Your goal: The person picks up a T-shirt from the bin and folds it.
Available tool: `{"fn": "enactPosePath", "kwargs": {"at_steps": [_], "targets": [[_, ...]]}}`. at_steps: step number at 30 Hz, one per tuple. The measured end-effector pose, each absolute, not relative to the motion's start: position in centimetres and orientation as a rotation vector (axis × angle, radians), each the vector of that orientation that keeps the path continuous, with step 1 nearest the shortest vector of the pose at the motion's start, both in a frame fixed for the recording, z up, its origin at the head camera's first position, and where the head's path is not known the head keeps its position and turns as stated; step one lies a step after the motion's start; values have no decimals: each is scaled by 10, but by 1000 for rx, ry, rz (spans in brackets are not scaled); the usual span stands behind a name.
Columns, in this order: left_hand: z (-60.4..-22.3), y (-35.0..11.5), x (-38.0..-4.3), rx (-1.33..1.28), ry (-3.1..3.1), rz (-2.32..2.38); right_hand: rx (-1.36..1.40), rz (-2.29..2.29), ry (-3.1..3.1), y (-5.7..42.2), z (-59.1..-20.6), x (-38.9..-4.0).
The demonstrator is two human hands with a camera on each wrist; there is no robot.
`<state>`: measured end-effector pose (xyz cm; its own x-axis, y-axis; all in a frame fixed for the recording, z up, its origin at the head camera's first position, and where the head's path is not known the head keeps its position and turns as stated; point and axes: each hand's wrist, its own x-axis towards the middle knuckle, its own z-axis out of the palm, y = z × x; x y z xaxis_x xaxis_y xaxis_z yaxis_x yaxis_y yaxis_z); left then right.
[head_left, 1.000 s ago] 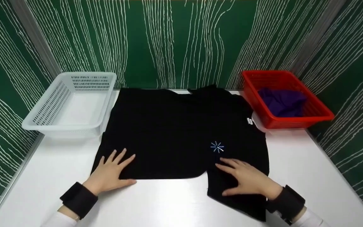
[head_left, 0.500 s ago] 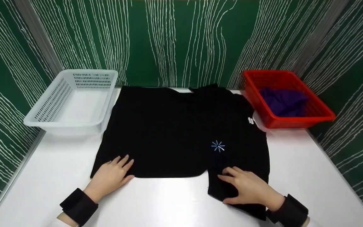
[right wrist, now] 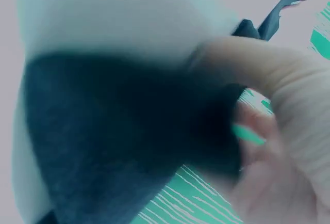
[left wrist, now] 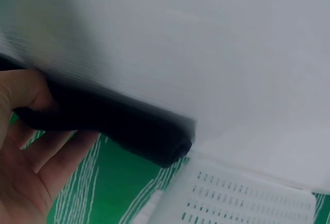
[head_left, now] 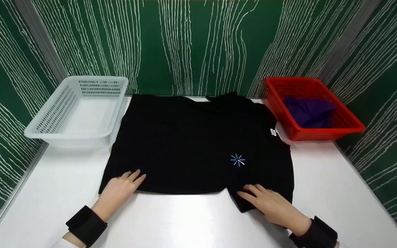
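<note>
A black T-shirt lies spread sideways on the white table, with a small blue starburst print and a white label on its right part. My left hand is at its near left corner; in the left wrist view the thumb and fingers pinch the black edge, which is lifted off the tabletop. My right hand grips the sleeve at the near right. The right wrist view, blurred, has the thumb over the dark cloth and the fingers under it.
A white perforated basket stands at the back left. At the back right, a red basket holds crumpled purple cloth, and the shirt's right side reaches close to it. Green walls with white lines enclose the table.
Both hands went from lying spread on the shirt to pinching its near edges. The sleeve's near edge has been lifted and drawn up under the right hand.
</note>
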<state>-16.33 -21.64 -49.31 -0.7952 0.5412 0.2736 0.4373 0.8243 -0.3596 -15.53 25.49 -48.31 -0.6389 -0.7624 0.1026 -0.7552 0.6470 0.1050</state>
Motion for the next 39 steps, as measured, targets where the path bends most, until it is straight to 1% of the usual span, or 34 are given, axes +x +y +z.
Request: {"fn": "enactPosePath", "kwargs": {"at_steps": [4,9,15,20,26,29,33,34,36,39], "targets": [[-492,-219,-162,-737,-2637,375,1220,-106,-2733,256,-480,-154],[-491,-222,-161,-743,-2640,318,1197,-11,-2727,258,-471,-154],[-483,-227,-158,-733,-2705,208,1188,231,-3024,266,-450,-152],[-469,-229,-150,-760,-2801,23,1261,338,-3162,272,-432,-150],[-446,-230,-147,-727,-2964,-264,1467,487,-3107,281,-411,-159],[-431,-234,-160,-749,-3004,-331,1546,437,-3039,286,-396,-178],[-412,-239,-198,-740,-2973,-293,1543,255,-2996,287,-375,-227],[-409,-239,-210,-716,-2958,-275,1490,207,-2998,285,-371,-242],[-405,-237,-232,-637,-2931,-231,1280,116,-3004,278,-369,-273],[-410,-231,-260,-490,-2933,-142,930,8,-2963,269,-382,-316]]}}
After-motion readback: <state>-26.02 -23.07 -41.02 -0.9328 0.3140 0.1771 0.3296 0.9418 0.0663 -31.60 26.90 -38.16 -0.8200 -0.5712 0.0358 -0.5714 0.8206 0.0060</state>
